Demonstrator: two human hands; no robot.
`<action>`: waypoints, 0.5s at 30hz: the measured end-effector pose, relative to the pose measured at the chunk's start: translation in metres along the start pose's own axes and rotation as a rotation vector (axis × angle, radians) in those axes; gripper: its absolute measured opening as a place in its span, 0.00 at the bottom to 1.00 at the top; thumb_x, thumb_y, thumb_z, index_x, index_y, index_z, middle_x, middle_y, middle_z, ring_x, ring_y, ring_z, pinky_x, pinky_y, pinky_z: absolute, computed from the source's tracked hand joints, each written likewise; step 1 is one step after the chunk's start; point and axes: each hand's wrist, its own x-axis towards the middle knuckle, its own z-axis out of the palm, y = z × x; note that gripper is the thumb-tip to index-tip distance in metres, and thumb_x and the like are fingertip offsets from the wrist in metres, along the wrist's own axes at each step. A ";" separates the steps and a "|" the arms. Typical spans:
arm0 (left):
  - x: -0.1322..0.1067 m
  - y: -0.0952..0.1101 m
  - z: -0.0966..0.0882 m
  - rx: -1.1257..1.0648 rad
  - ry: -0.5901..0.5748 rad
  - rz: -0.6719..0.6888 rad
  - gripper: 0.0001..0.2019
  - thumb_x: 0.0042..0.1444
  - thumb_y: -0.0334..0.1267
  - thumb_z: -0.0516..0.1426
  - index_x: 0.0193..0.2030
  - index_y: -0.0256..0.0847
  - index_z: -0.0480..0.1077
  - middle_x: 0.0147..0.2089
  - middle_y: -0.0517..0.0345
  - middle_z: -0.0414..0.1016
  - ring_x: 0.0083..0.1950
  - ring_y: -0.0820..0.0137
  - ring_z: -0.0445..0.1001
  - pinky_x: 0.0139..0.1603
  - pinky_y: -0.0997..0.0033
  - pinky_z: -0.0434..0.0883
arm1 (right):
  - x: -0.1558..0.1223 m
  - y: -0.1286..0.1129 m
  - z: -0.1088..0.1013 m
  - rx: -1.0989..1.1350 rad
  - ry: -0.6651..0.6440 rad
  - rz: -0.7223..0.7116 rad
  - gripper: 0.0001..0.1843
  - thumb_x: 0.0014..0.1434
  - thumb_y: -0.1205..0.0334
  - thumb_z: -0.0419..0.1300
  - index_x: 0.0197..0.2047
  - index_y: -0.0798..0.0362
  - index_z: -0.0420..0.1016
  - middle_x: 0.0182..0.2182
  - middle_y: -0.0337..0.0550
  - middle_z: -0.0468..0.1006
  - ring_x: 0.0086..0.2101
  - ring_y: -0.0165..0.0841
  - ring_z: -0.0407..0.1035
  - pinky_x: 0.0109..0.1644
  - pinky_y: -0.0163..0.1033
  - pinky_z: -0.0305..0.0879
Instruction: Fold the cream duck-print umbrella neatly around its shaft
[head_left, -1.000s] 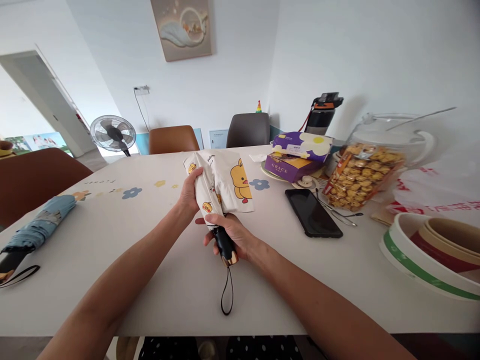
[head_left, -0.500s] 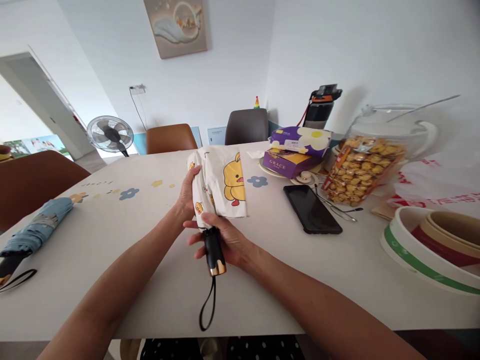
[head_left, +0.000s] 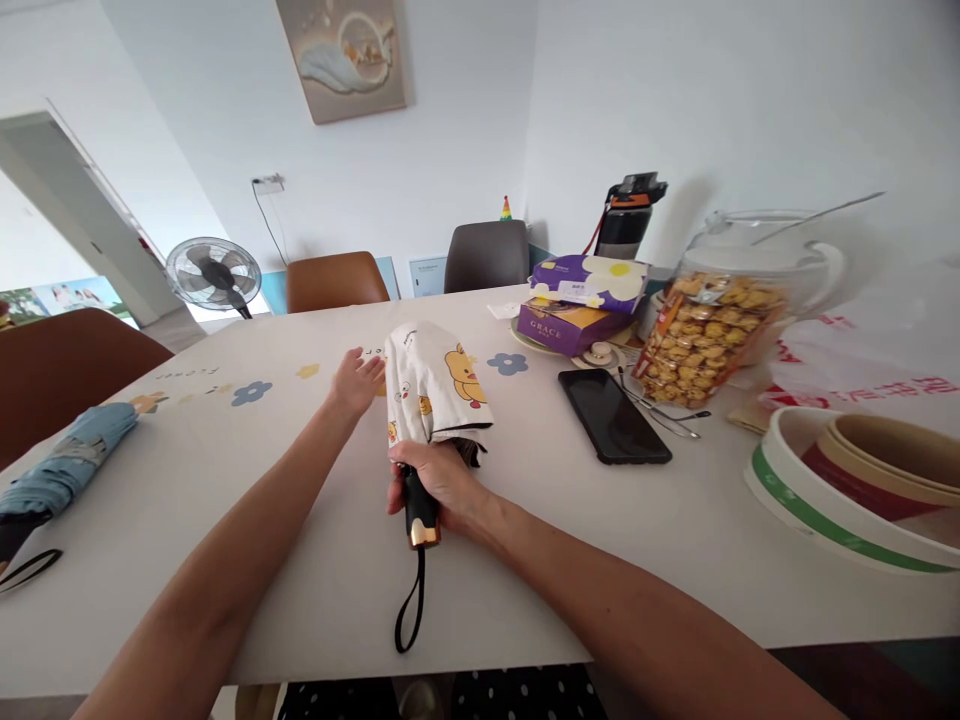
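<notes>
A folded white umbrella (head_left: 420, 385) with yellow duck prints lies loosely bunched in front of me, its black and gold handle toward my body. My right hand (head_left: 439, 480) is wrapped around the umbrella where the cloth meets the handle. A black wrist strap (head_left: 409, 615) hangs from the handle's end. Just left of the cloth, my left hand (head_left: 358, 380) is apart from it, fingers stretched out and holding nothing. Black-edged cloth and some dark rib ends show at the lower right of the canopy.
On the white table (head_left: 262, 600) a blue folded umbrella (head_left: 71, 460) lies at far left. To the right are a black phone (head_left: 613, 415), glasses (head_left: 675, 425), a purple box (head_left: 566, 325), a tissue pack (head_left: 589, 280), a snack jar (head_left: 712, 330), a bottle (head_left: 626, 215) and paper bowls (head_left: 840, 490).
My left hand has let go of the umbrella cloth and moved off to the left. The duck panel is now folded over more, and my right hand has closed around the umbrella.
</notes>
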 end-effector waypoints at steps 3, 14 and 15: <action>-0.002 0.008 -0.002 0.064 0.057 0.086 0.05 0.47 0.35 0.57 0.33 0.39 0.66 0.38 0.54 0.72 0.42 0.70 0.72 0.45 0.67 0.68 | 0.003 -0.005 -0.003 -0.011 0.163 0.051 0.04 0.49 0.68 0.55 0.25 0.56 0.63 0.17 0.36 0.66 0.15 0.29 0.65 0.16 0.36 0.65; -0.099 0.009 0.068 1.174 -0.811 1.072 0.26 0.54 0.22 0.42 0.49 0.51 0.71 0.57 0.62 0.67 0.54 0.66 0.61 0.51 0.61 0.62 | 0.008 -0.016 -0.008 -0.078 0.328 0.072 0.06 0.51 0.73 0.54 0.26 0.55 0.60 0.16 0.34 0.63 0.13 0.27 0.61 0.11 0.35 0.61; -0.097 0.007 0.070 1.188 -0.852 1.074 0.26 0.54 0.23 0.43 0.50 0.52 0.71 0.56 0.62 0.68 0.54 0.65 0.61 0.52 0.61 0.61 | 0.008 -0.016 -0.008 -0.086 0.322 0.072 0.06 0.50 0.73 0.54 0.26 0.55 0.60 0.16 0.34 0.63 0.13 0.28 0.61 0.11 0.35 0.61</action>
